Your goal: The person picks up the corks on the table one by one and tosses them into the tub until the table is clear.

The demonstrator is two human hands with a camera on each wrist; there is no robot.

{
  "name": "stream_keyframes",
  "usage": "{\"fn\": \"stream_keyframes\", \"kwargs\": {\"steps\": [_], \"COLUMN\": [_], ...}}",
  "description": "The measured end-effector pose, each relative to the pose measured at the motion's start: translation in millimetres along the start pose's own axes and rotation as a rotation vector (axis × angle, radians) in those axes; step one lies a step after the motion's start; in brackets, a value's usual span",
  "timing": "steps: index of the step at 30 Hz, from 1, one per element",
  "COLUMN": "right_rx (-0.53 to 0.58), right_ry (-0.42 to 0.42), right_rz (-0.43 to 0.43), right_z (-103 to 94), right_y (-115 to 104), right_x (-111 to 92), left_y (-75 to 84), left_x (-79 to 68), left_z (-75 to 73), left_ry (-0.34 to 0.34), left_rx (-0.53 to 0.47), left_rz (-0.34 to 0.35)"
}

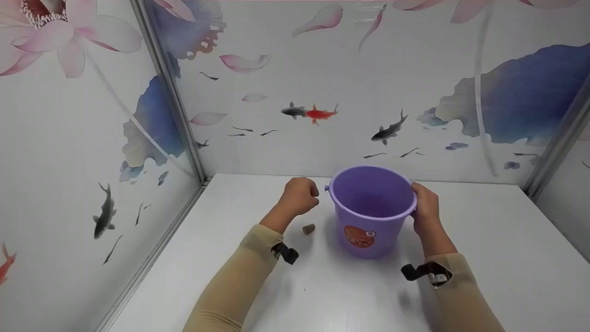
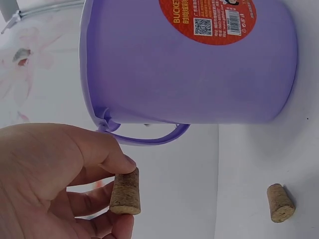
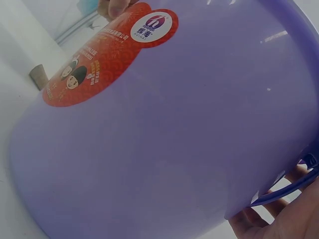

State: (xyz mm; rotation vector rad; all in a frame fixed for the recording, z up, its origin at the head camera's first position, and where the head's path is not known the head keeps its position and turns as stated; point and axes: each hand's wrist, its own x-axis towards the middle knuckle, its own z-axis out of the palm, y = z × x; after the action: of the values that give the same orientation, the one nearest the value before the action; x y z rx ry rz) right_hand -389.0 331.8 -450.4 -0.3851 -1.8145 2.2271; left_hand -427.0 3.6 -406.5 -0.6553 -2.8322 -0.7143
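Note:
A cork stopper (image 2: 126, 191) is pinched between the thumb and fingers of my left hand (image 1: 299, 196), which is to the left of the purple bucket (image 1: 343, 223). In the head view that hand hides the cork. My right hand (image 1: 426, 210) holds the bucket at its right side, near the rim. The right wrist view shows fingers (image 3: 244, 221) against the bucket wall, beside the purple handle (image 3: 284, 191). The part of the bucket's inside in view is bare purple. A second cork stopper (image 1: 309, 228) lies on the table, between my left forearm and the bucket.
The white table (image 1: 332, 304) ends at a back wall (image 1: 286, 152) printed with fish, petals and leaves. A similar panel (image 1: 55, 152) closes the left side, with a metal post (image 1: 168, 92) at the corner.

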Motion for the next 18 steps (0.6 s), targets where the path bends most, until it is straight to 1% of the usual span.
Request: {"fn": "stream_keyframes", "kwargs": {"steps": [3, 7, 13, 15, 18], "right_rx": [-0.010, -0.033, 0.007, 0.014, -0.006], "right_ry": [0.005, 0.010, 0.011, 0.013, 0.028], "right_rz": [-0.008, -0.021, -0.005, -0.009, -0.024], "right_z": [1.2, -0.2, 3.5, 4.2, 2.8], "right_y": [-1, -3, -1, 0, 1], "right_x": [-1, -2, 0, 0, -1], "left_y": [2.7, 11.1, 23.3, 27.4, 33.6], "left_x": [3.2, 6.7, 11.0, 12.8, 16.2], "left_z": [-6.7, -15.3, -29.8, -32.2, -32.2], "left_ry": [0.053, 0.116, 0.136, 0.145, 0.152], "left_rx": [-0.011, -0.031, -0.052, -0.056, -0.075], "left_rz": [-0.015, -0.034, -0.043, -0.034, -0.002]}}
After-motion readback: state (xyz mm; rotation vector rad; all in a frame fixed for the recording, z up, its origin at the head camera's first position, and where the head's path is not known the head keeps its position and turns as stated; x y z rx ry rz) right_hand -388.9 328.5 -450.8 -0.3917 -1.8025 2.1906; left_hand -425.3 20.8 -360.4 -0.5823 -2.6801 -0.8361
